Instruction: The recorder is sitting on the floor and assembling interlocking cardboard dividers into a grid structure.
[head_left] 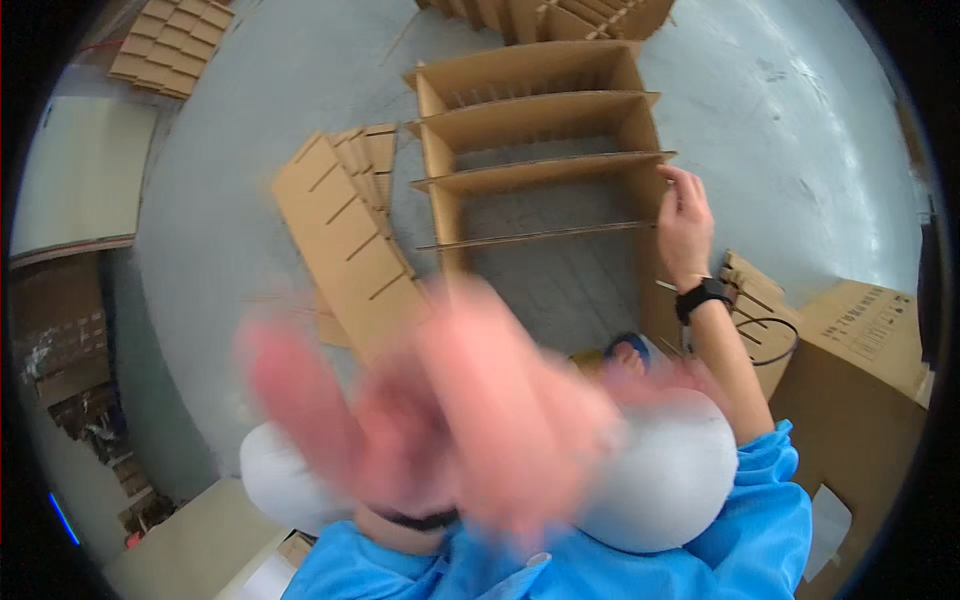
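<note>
We cannot tell if our blurry left hand (450, 410) is clamped, nor if our right hand (687, 226), fingers bent at the right edge of the tan cardboard grid (545, 176) on the smooth grey floor (230, 190), pinches it, but pushing too hard might bend it.

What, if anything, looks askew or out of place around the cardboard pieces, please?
The slotted cardboard strips left of the divider frame lie fanned unevenly rather than squarely stacked; nothing looks spilled.
</note>
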